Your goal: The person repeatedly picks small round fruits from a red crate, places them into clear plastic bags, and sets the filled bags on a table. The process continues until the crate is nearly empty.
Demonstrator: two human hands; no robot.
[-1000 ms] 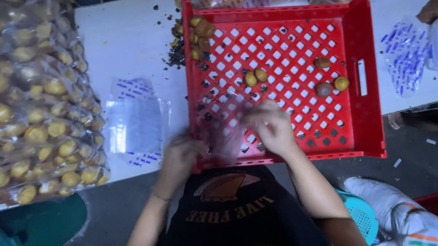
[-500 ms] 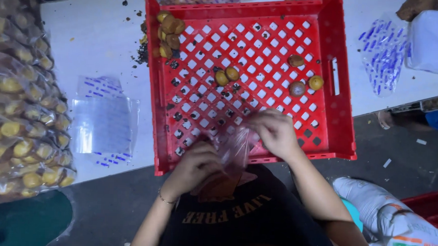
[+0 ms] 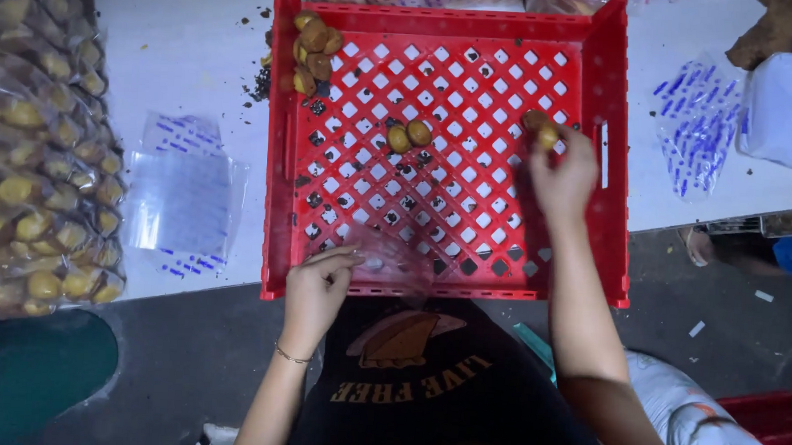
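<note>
A red slotted plastic crate [image 3: 610,214] lies on the white table in front of me. My left hand [image 3: 317,286] holds a clear plastic bag [image 3: 394,262] over the crate's near edge. My right hand [image 3: 563,172] reaches to the crate's right side and closes its fingers on small yellow-brown round fruits [image 3: 540,129]. Two more such fruits [image 3: 409,137] lie in the middle of the crate. A small heap of brown ones [image 3: 312,54] sits in the far left corner.
A big pile of clear bags filled with yellow fruits [image 3: 38,162] covers the table's left side. A stack of flat empty bags with blue print [image 3: 183,195] lies beside the crate. More printed bags [image 3: 698,129] and a white sack [image 3: 788,111] lie at the right.
My right hand has left the bag and reached out to the fruits at the crate's right side. My left hand stays on the bag at the near edge.
</note>
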